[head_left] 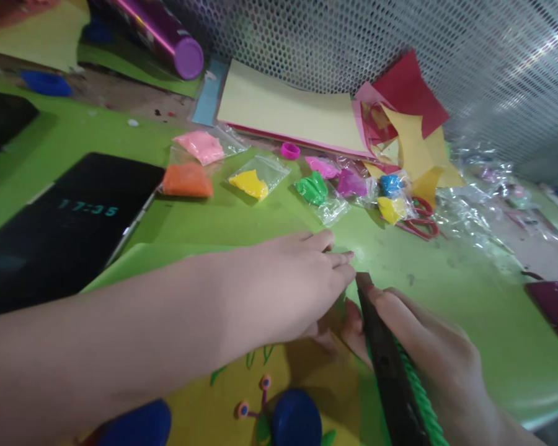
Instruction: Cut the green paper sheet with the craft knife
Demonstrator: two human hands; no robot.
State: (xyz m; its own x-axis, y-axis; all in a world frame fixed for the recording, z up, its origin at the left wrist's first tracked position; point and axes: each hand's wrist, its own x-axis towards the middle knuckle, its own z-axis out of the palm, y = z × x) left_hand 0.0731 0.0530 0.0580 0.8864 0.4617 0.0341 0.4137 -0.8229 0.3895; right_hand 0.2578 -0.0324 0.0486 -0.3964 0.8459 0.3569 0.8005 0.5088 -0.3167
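My left hand [302,279] reaches in from the left, palm down, fingers stretched forward and thumb apart, over the upper edge of a yellow sheet [344,396]. Blue round pieces [296,421] and small stalked eyes [266,383] are on that sheet. On the right, my right hand [432,353] is closed around a dark flat strip [385,365] with a squared tip. A green twisted cord [418,396] runs along the strip's side. The tip is close to my left fingertips; whether they touch is unclear.
Bags of coloured clay [312,189] lie across the green table [469,291]. A phone [74,217] is at left. Paper sheets [288,108], red scissors [423,220] and clear wrappers [469,210] lie behind. A purple bottle [167,40] rests near the perforated metal panel [307,43].
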